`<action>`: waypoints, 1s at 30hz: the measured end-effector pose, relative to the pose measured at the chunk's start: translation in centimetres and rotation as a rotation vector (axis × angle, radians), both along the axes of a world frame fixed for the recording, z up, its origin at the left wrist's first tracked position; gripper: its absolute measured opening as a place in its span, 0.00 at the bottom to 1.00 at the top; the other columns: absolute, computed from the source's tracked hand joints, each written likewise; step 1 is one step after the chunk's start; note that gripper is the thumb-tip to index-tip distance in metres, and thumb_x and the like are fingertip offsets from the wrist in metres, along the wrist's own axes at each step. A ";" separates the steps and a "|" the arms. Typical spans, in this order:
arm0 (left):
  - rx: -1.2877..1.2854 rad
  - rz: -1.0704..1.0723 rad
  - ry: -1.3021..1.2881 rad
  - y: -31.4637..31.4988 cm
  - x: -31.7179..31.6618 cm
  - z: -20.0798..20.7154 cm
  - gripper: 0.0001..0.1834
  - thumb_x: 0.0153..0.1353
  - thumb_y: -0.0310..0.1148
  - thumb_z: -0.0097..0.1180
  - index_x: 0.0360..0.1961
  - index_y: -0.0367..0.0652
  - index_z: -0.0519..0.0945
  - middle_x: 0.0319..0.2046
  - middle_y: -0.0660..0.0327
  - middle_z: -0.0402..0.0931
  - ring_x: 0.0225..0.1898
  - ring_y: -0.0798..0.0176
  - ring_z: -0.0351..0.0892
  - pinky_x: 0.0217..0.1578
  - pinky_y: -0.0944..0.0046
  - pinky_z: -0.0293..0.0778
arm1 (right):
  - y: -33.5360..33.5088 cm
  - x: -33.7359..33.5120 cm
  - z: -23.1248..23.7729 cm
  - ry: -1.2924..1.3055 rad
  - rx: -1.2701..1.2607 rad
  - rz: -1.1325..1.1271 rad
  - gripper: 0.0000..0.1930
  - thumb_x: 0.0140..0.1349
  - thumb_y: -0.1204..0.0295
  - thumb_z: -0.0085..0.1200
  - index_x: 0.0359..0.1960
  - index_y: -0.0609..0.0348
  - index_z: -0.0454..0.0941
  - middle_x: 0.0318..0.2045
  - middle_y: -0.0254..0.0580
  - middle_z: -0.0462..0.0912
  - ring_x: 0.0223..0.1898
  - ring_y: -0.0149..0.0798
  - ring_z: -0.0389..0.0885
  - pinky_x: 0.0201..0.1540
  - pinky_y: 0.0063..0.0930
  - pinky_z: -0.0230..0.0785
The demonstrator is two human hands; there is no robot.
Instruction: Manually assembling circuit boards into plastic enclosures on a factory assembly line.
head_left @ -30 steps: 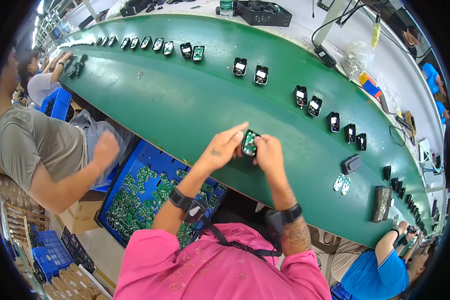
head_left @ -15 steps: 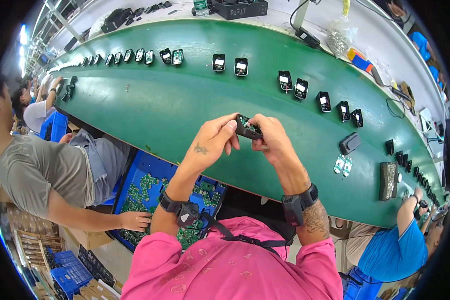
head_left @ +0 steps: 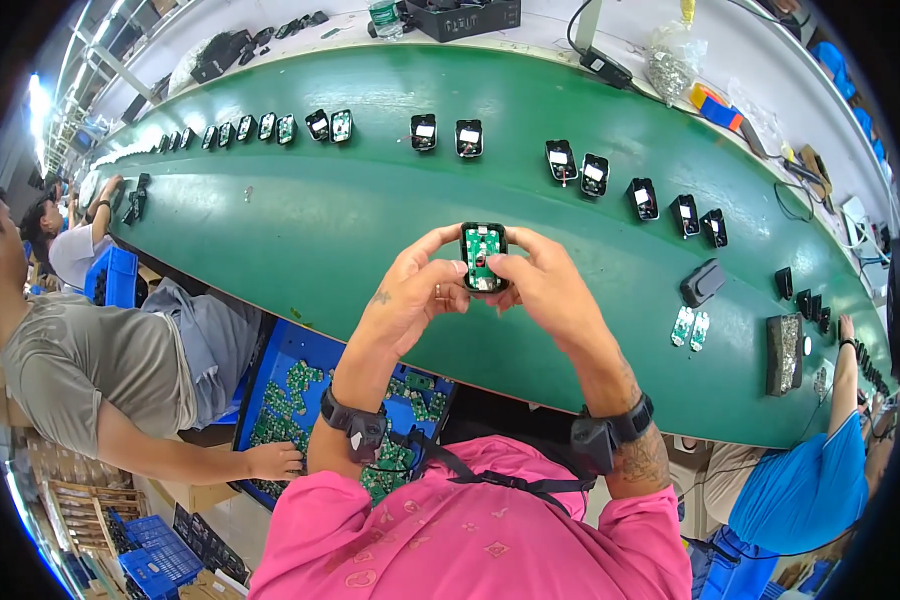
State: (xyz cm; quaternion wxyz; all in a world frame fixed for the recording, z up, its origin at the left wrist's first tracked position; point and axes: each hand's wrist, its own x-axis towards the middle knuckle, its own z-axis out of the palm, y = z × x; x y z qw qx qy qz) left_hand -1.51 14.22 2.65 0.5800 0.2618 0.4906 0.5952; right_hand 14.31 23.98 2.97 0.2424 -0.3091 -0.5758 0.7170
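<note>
Between my hands, over the near part of the green bench, is a small black plastic housing (head_left: 467,232) with a green circuit board (head_left: 483,243) lying inside it. My left hand (head_left: 422,287) grips the housing's left side, its thumb at the edge. On the other side my right hand (head_left: 538,275) holds it too, with the thumb pressed onto the board. A bit of red shows beside that thumb. Fingers under the housing are partly hidden. To the right on the bench lie two loose circuit boards (head_left: 690,328) and a closed black housing (head_left: 702,283).
Open black housings (head_left: 595,175) stand in a long row along the green bench (head_left: 350,220). A dark rectangular block (head_left: 784,355) sits at right. Below, a blue bin (head_left: 290,350) holds many boards; a co-worker's hand (head_left: 274,461) reaches it. Another co-worker in blue (head_left: 805,490) works at right.
The housing has been turned from a tilted, side-on pose to upright, its open face and board now toward me. My right thumb has moved onto the board. The right co-worker's arm reaches farther out.
</note>
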 end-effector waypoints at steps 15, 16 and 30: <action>0.088 -0.089 0.283 0.8 2.0 0.4 0.34 0.56 0.21 0.55 0.67 0.38 0.68 0.38 0.58 0.82 0.36 0.71 0.79 0.35 0.68 0.78 | -0.6 2.2 0.4 -0.225 0.240 -0.048 0.26 0.56 0.77 0.56 0.59 0.67 0.70 0.25 0.44 0.83 0.22 0.32 0.81 0.24 0.28 0.73; 0.074 -0.111 0.311 0.8 1.8 0.1 0.34 0.56 0.20 0.54 0.67 0.40 0.69 0.40 0.59 0.82 0.38 0.70 0.80 0.37 0.68 0.78 | -0.5 2.0 0.0 -0.222 0.245 -0.042 0.26 0.56 0.77 0.56 0.59 0.67 0.70 0.25 0.44 0.83 0.22 0.32 0.81 0.24 0.28 0.73; 0.134 -0.002 1.227 1.9 -3.4 -1.9 0.41 0.45 0.32 0.70 0.63 0.37 0.72 0.53 0.46 0.75 0.33 0.60 0.81 0.36 0.63 0.79 | 0.2 -2.9 -4.5 -0.096 0.477 -0.042 0.26 0.62 0.68 0.61 0.59 0.67 0.70 0.30 0.50 0.87 0.34 0.44 0.87 0.40 0.35 0.75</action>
